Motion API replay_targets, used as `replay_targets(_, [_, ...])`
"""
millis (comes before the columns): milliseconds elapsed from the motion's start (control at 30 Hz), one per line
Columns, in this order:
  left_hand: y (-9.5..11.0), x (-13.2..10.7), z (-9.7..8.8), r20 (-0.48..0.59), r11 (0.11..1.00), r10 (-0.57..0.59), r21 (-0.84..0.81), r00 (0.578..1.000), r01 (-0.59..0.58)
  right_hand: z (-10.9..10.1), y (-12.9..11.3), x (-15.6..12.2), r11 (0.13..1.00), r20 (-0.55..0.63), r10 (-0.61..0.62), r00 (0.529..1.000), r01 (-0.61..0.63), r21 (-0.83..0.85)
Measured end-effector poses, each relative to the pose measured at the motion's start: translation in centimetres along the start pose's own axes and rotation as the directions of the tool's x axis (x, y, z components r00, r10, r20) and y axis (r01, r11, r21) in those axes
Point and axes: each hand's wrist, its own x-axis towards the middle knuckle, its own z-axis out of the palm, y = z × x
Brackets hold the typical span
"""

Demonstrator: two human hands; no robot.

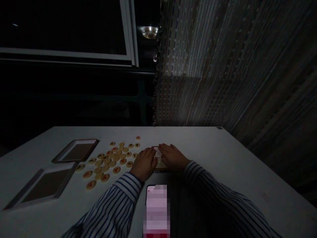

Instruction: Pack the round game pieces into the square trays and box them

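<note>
No word, brand or number is legible.
From mid-view: at 8 o'clock, round pale discs bear red or black characters, too small to read; at 6, a flat cream rectangular box bears dark, partly covered marks; at 3, a small grey label on the white rectangular table is blurred.

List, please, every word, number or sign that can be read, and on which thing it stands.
Nothing is readable.
Round beige discs: red and dark characters, too small.
Flat cream rectangular object: dark markings, too blurred.
Dark-edged phone, pink screen: pixelated.
Dark rectangular patch on white table: too small to tell.
</note>
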Motion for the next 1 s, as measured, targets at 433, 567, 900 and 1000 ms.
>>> replay_targets(433, [0.3, -0.2, -0.4, 0.013, 0.998, -0.040, 0.048, 0.999, 0.039, 1.0, 2.7, -1.2, 0.993, 0.086, 0.042, 0.995, -0.052, 0.110])
replay_targets(567, [0.3, -0.2, -0.3, 0.008, 0.998, -0.042, 0.051, 0.999, 0.041, 1.0, 3.6, -2.8, 0.988, 0.088, 0.126, 0.988, -0.132, 0.074])
replay_targets(900, [0.8, 0.0, -0.8, 0.024, 0.994, -0.041, 0.104, 0.999, 0.039, 1.0, 1.9, -4.8, 0.997, 0.061, 0.074, 0.995, -0.073, -0.025])
replay_targets(1000, [1.7, 0.5, -1.0, 0.029, 0.991, -0.035, 0.132, 0.999, 0.031, 1.0, 1.8, -5.0, 0.997, 0.041, 0.071, 0.997, -0.070, -0.017])
